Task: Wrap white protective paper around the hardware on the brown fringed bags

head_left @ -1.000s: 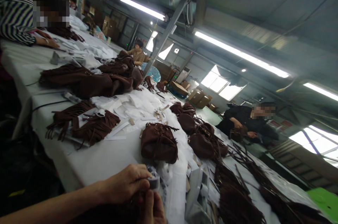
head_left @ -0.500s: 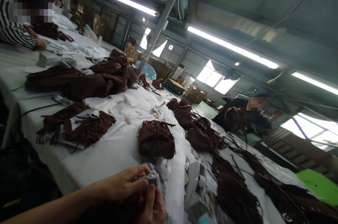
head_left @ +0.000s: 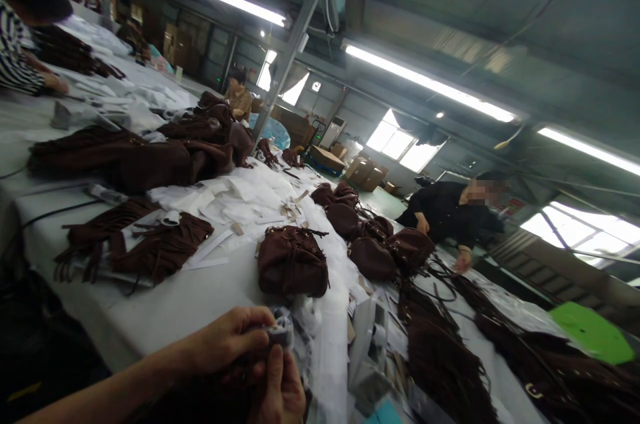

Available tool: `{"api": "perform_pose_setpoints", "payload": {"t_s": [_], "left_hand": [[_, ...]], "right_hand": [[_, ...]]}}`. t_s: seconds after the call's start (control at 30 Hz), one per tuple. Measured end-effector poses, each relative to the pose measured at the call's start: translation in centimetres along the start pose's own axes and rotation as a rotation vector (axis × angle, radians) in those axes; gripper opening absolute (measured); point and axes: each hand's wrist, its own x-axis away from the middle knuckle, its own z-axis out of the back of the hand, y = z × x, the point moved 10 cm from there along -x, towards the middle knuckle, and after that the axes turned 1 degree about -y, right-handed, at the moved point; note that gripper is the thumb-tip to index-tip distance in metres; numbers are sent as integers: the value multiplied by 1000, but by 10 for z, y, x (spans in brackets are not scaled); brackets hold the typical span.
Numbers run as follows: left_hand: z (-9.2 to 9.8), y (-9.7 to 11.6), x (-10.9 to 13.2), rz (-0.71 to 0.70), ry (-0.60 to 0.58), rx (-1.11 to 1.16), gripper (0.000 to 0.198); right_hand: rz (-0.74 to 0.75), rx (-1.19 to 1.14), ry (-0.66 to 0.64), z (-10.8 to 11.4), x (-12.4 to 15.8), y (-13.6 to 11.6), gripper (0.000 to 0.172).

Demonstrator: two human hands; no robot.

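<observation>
My left hand point(head_left: 227, 339) pinches a small grey wrapped piece point(head_left: 283, 333) between thumb and fingers, just in front of the table's near edge. Close below it, my right hand point(head_left: 284, 384) has its thumb raised against the underside of the same piece, fingers curled; what lies within them is hidden. Dark material below my hands is too shadowed to make out. Beyond them a brown drawstring bag point(head_left: 293, 262) with a gathered top stands on the white-covered table point(head_left: 220, 284). Fringed brown pieces point(head_left: 165, 247) with white paper lie to its left.
Brown bags point(head_left: 373, 259) and fringed pieces point(head_left: 440, 357) fill the right side, near a green board point(head_left: 593, 333). More brown bags point(head_left: 150, 161) lie at left, beside white paper scraps point(head_left: 235, 197). A co-worker in black point(head_left: 440, 211) bends over the right side; another in stripes point(head_left: 17, 54) works at far left.
The view has shifted slightly, so the scene sits a little further left. The co-worker in black has lowered a brown bag onto the pile. My hands keep hold of the grey piece.
</observation>
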Motion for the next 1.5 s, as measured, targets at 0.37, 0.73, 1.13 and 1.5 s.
{"api": "perform_pose_setpoints", "payload": {"t_s": [0.37, 0.73, 1.13, 1.5], "left_hand": [[17, 9, 2, 70, 56, -366, 32], [11, 5, 3, 42, -19, -509, 28], [7, -24, 5, 185, -163, -381, 41], [13, -28, 10, 221, -90, -318, 40]], "right_hand": [[267, 198, 211, 41, -5, -28, 54], [370, 569, -316, -8, -5, -69, 21], [29, 132, -176, 19, -7, -22, 30], [-21, 119, -125, 13, -7, -8, 30]]}}
